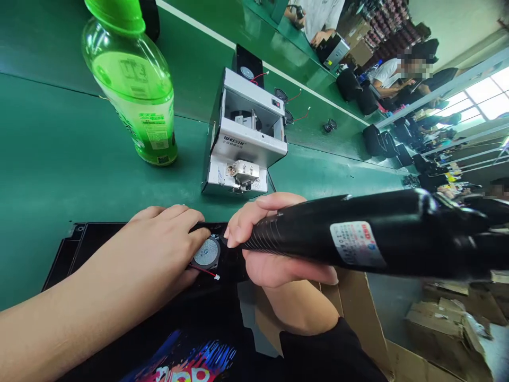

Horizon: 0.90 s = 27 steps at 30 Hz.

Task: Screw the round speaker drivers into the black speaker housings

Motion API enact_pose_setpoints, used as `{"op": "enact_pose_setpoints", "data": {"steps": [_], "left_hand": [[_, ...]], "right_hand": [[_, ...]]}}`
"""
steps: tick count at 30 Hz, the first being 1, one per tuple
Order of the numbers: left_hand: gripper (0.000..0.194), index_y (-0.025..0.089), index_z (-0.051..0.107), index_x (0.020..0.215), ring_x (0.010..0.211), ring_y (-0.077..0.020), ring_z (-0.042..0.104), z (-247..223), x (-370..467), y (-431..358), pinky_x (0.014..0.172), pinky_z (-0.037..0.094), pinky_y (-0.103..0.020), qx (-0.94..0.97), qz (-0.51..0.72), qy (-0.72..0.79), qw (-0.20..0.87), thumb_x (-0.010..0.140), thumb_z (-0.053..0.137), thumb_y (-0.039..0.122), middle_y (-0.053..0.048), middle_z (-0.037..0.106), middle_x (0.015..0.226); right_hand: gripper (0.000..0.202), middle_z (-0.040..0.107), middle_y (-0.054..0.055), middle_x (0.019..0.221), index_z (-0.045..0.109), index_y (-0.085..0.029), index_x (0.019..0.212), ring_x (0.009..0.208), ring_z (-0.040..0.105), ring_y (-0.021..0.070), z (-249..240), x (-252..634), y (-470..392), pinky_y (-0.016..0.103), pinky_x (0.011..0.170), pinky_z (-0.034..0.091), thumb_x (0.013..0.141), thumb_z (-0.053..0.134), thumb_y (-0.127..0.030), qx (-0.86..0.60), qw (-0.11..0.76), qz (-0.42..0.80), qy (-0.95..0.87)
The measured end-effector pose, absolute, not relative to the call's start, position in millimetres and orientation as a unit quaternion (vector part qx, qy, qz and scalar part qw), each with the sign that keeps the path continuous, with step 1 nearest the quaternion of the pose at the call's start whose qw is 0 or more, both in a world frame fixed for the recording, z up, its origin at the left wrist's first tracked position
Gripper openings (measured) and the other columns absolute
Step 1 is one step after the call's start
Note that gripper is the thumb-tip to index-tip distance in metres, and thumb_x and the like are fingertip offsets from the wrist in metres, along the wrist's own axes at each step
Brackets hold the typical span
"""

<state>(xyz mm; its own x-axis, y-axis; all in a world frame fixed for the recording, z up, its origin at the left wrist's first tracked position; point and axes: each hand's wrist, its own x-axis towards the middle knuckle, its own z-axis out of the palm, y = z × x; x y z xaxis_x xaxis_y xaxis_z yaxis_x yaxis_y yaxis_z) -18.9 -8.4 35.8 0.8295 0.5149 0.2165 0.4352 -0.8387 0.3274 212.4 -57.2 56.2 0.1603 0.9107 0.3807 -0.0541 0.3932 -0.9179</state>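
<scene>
My right hand (270,254) is wrapped round a black electric screwdriver (310,228) with a white label. The tool's tip points left, to the edge of a small round speaker (207,252); whether it touches a screw is hidden. My left hand (170,239) has its fingers curled at the speaker's left side, holding it against a black panel or housing (93,241). From the speaker a short red and black wire runs to a white plug (217,277). My left hand covers part of the panel and the speaker's left edge.
A grey screw feeder (246,127) stands beyond my hands, with a green drink bottle (139,101) to its left. Behind the feeder are a black speaker box (248,66) and loose speakers (288,116). Cardboard boxes (449,323) lie at lower right. Other people work farther back.
</scene>
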Motion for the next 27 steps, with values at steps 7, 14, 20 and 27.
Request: {"op": "enact_pose_setpoints", "data": {"steps": [7, 14, 20, 27], "left_hand": [[0.037, 0.030, 0.089, 0.117, 0.114, -0.0401, 0.089, 34.3, -19.0, -12.2, 0.091, 0.066, -0.062, 0.944, 0.110, 0.275, 0.143, 0.083, 0.101, 0.022, -0.010, 0.093, 0.133], [0.055, 0.029, 0.091, 0.135, 0.121, -0.0401, 0.092, 27.8, -24.7, -5.3, 0.101, 0.075, -0.064, 0.939, 0.167, 0.248, 0.172, 0.085, 0.112, 0.028, -0.011, 0.093, 0.144], [0.051, 0.026, 0.091, 0.135, 0.121, -0.0407, 0.091, 27.7, -23.8, -10.1, 0.104, 0.075, -0.067, 0.931, 0.207, 0.249, 0.169, 0.088, 0.110, 0.031, -0.011, 0.092, 0.141], [0.040, 0.028, 0.090, 0.135, 0.125, -0.0413, 0.090, 29.8, -24.2, -6.1, 0.108, 0.069, -0.066, 0.933, 0.179, 0.248, 0.191, 0.095, 0.098, 0.030, -0.012, 0.093, 0.141]], "right_hand": [[0.075, 0.078, -0.008, 0.074, 0.085, -0.038, 0.138, 0.052, 0.069, 0.0187, 120.8, 218.1, -47.6, 0.035, 0.054, 0.066, 0.105, 0.079, -0.105, -0.367, 0.715, 0.361, -0.473], [0.081, 0.066, -0.006, 0.063, 0.082, -0.039, 0.106, 0.044, 0.058, 0.0193, 143.7, 233.8, 17.0, 0.036, 0.043, 0.049, 0.101, 0.066, -0.119, -0.330, 0.739, 0.212, -0.547], [0.082, 0.071, -0.008, 0.063, 0.088, -0.039, 0.119, 0.043, 0.059, 0.0181, 134.4, 229.4, 28.4, 0.036, 0.046, 0.050, 0.096, 0.076, -0.116, -0.352, 0.701, 0.272, -0.558], [0.077, 0.071, -0.007, 0.064, 0.095, -0.037, 0.124, 0.045, 0.061, 0.0174, 151.6, 230.1, 8.4, 0.034, 0.045, 0.052, 0.098, 0.084, -0.109, -0.359, 0.699, 0.347, -0.513]]}}
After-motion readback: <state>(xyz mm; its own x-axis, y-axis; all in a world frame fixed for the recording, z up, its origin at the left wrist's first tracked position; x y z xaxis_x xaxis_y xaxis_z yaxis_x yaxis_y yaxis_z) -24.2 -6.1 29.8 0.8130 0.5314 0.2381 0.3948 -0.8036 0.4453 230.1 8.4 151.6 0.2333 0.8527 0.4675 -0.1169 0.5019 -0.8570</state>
